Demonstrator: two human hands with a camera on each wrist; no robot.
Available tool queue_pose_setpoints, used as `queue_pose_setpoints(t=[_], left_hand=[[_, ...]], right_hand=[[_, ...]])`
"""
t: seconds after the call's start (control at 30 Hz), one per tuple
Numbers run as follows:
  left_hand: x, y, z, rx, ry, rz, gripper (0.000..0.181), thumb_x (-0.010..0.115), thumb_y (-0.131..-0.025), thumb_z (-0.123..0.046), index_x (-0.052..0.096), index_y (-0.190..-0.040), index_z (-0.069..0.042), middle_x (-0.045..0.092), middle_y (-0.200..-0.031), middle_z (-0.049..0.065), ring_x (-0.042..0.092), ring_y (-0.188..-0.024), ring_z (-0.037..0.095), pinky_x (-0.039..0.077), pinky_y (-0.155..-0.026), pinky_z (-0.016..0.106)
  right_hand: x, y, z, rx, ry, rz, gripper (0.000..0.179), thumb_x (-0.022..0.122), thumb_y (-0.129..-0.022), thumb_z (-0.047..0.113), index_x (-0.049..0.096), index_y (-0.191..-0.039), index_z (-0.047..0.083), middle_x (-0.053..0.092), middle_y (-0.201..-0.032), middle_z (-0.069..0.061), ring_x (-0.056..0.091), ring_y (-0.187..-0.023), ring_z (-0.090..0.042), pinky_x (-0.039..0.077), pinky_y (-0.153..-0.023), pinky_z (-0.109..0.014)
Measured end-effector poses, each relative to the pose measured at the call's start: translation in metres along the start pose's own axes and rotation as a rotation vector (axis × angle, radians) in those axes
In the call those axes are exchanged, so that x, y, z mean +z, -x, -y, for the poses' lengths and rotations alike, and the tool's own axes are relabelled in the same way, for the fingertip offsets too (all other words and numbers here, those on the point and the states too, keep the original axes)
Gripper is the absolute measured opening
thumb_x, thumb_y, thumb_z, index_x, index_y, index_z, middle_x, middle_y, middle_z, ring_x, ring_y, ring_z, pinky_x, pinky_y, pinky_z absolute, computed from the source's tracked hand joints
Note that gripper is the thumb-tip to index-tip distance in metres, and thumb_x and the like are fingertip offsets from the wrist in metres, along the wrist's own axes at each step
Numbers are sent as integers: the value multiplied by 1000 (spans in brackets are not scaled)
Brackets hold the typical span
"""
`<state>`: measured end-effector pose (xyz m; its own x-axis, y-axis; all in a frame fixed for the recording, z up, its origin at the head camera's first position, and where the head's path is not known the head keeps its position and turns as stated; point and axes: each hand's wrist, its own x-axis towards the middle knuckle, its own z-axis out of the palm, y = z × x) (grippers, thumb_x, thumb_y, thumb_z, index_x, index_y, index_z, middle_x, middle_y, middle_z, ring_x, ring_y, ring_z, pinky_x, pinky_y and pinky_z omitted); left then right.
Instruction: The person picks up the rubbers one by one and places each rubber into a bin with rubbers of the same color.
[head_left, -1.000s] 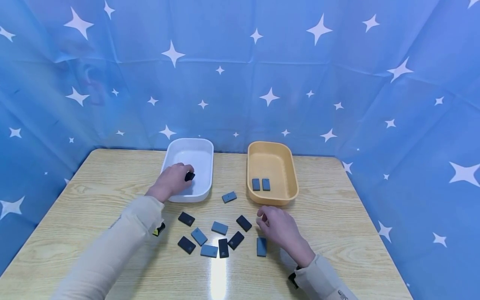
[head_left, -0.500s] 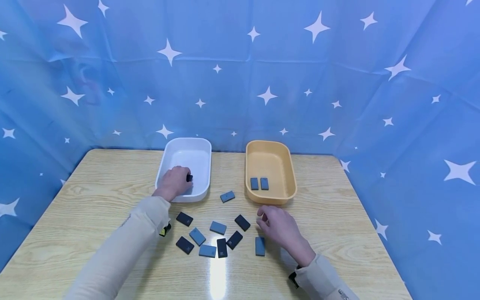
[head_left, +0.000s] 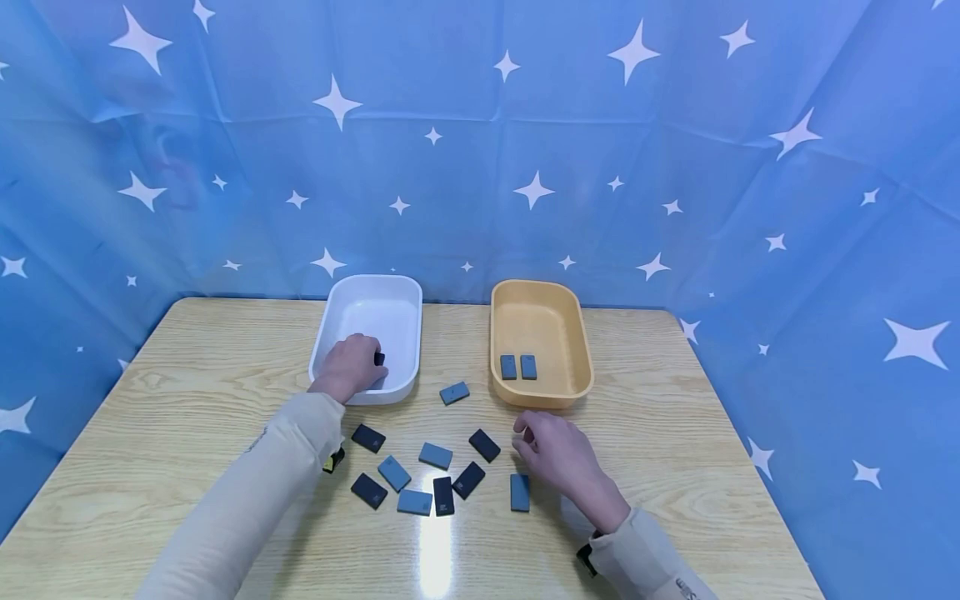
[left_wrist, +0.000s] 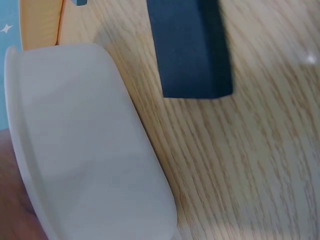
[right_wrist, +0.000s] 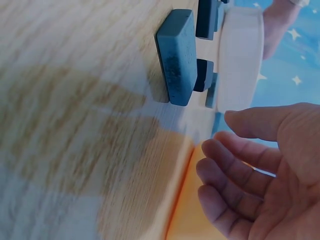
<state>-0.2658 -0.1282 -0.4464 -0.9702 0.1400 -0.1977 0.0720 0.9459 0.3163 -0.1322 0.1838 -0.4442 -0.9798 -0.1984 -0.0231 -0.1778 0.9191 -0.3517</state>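
Note:
Reaching into the white bin (head_left: 393, 312), my left hand (head_left: 347, 367) holds a small black rectangular block (head_left: 379, 359) between thumb and fingers. The left wrist view shows the bin's outer wall (left_wrist: 90, 140), a sliver of the hand and a dark block (left_wrist: 190, 55) on the table; the held block is hidden there. My right hand (head_left: 558, 450) hovers over the table in front of the orange bin (head_left: 555, 325). In the right wrist view its fingers are loosely bent with nothing in them. The nearest blue-grey block (head_left: 520, 492) lies just beside it, untouched.
Several black and blue-grey blocks lie scattered mid-table, among them a black one (head_left: 484, 446) and a blue-grey one (head_left: 436, 455). Another blue-grey block (head_left: 454, 393) lies between the bins. Two blue-grey blocks (head_left: 528, 367) sit inside the orange bin. A starry blue curtain (head_left: 480, 167) hangs behind.
My left hand has moved lower into the white bin with the black block still in its fingers. The right hand stays in place. The head view has shifted slightly.

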Motion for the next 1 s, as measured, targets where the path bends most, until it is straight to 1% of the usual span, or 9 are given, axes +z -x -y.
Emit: queue_pose_setpoints(t=[0.3,0.4,0.5,0.57,0.67,0.83,1.0], left_hand=[[0,1,-1,-11,-25,-7,29,70,-88,-27,67,-104,-3,63,-94,13,59,-81,26,48,-78,41],[-1,2,-1,-14,-15,-8,30,70,-88,-29,67,-105,-4,63,-96,12,59,-82,26,47,-79,41],[-2,4,0,-17,-7,-19,34,68,-90,-31,66,-111,-5,63,-102,14,61,-86,27,48,-81,43],[-3,5,1,-14,-13,-39,36,65,-92,-32,65,-116,-5,64,-106,15,62,-88,28,50,-83,45],[-7,8,3,3,-23,-86,37,62,-94,-30,64,-120,-5,64,-111,17,64,-92,29,51,-85,47],[-17,14,4,51,-8,-180,32,60,-95,-25,66,-118,-4,65,-112,18,65,-95,31,53,-83,48],[-24,22,6,90,16,-237,28,60,-95,-23,68,-115,-6,66,-109,16,65,-89,29,53,-77,46]], right_hand=[[0,1,0,-10,-1,-9,9,73,-86,22,67,-91,17,65,-79,6,56,-68,-7,46,-61,-30],[0,1,1,-11,-3,-13,9,73,-86,22,67,-90,17,65,-78,6,56,-68,-7,46,-60,-29],[0,1,1,-9,-4,-10,9,73,-86,22,67,-91,17,65,-79,6,57,-68,-7,46,-60,-30],[-1,1,1,-5,-6,-7,9,73,-86,22,67,-91,17,65,-79,6,57,-68,-8,46,-61,-30],[-1,1,1,-1,-8,-4,9,73,-86,22,67,-91,17,65,-79,6,57,-68,-8,46,-61,-30],[-2,1,0,5,-10,-5,8,72,-86,22,67,-90,17,65,-78,6,56,-67,-7,46,-60,-29],[-1,1,0,6,-11,-5,9,73,-86,23,67,-90,18,64,-78,6,56,-67,-7,46,-60,-29]])
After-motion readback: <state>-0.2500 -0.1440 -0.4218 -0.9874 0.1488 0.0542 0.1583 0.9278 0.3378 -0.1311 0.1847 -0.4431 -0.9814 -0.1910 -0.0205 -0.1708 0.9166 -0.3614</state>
